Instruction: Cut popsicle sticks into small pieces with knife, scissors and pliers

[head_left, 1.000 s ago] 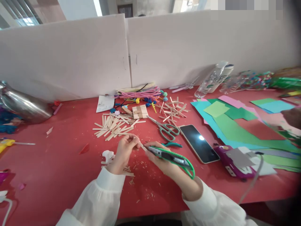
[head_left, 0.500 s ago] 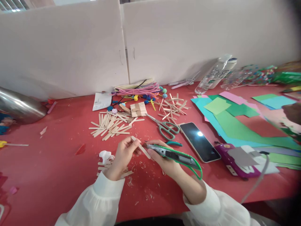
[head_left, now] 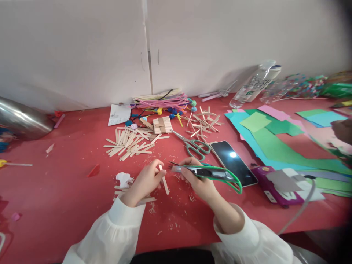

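Observation:
Between the thumb and fingers of my left hand (head_left: 147, 182) a wooden craft stick (head_left: 165, 184) is pinched, tilted with its lower end pointing toward me. My right hand (head_left: 198, 179) is closed around a green-edged utility knife (head_left: 213, 173). The knife's tip points left at the stick, with a small gap between them. Thin wood shavings (head_left: 173, 225) are scattered on the red table below both hands. Beside my left wrist lie several more sticks (head_left: 119, 192) and a crumpled white tissue (head_left: 124, 179).
Beyond my hands are a pile of craft sticks (head_left: 130, 143), scissors (head_left: 196, 146) and pipe cleaners (head_left: 162, 102). A phone (head_left: 233, 163), a purple device (head_left: 277, 187) with a cable and coloured paper (head_left: 286, 143) lie to the right. Another person's hand (head_left: 342, 130) shows at the right edge.
The knife has drawn away from the stick to the right and now lies more level. The stick in my left hand has turned steeper.

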The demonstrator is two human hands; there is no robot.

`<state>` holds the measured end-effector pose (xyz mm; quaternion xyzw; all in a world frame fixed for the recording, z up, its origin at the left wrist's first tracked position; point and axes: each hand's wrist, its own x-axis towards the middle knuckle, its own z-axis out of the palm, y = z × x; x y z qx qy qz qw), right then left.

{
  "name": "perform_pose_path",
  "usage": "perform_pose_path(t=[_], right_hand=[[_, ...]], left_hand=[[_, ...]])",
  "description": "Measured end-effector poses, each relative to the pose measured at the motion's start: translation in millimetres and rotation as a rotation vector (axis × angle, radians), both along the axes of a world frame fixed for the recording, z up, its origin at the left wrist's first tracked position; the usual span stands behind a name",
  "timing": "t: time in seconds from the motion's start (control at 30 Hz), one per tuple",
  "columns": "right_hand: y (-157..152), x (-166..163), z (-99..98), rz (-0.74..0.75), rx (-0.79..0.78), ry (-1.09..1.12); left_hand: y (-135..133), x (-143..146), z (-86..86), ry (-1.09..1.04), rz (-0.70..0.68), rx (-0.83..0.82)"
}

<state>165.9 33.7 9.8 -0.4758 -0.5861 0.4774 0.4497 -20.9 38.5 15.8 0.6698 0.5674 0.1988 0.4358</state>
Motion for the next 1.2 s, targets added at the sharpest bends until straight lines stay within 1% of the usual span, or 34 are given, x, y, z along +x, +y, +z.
perform_pose_path(t=[0.13,0.23,0.33,0.47,0.57,0.67,0.73,0.8,0.87,1.0,1.2], right_hand=[[-3,5,1.2,0.054,0.011,-0.076],[-12,9,1.3,0.044,0.009,-0.152],[-27,10,0.6,0.022,0.006,-0.213],[-46,12,-2.1,0.068,0.013,-0.220],[-58,15,-3.0,0.095,-0.026,-0.176],[-69,20,-2.7,0.028,-0.071,-0.147],[-73,22,-3.5,-0.041,-0.053,-0.168],[-75,23,-6.2,-0.106,-0.003,-0.187],[-76,23,-9.9,-0.134,0.055,-0.196],[-76,20,-13.3,-0.091,0.129,-0.214],[-77,23,-7.9,-0.031,0.184,-0.276]], left_hand=[[2,-5,3.1,0.237,-0.052,0.122],[2,-9,7.0,0.383,-0.120,0.191],[-1,-8,10.2,0.494,-0.189,0.260],[-8,1,11.1,0.598,-0.251,0.333],[-12,8,9.1,0.617,-0.302,0.375],[-19,14,5.8,0.604,-0.338,0.410],[-23,16,3.4,0.583,-0.359,0.423],[-26,17,1.0,0.559,-0.378,0.430],[-27,17,-1.5,0.530,-0.389,0.443],[-29,16,-4.1,0.489,-0.398,0.472],[-30,19,-0.9,0.500,-0.383,0.454]])
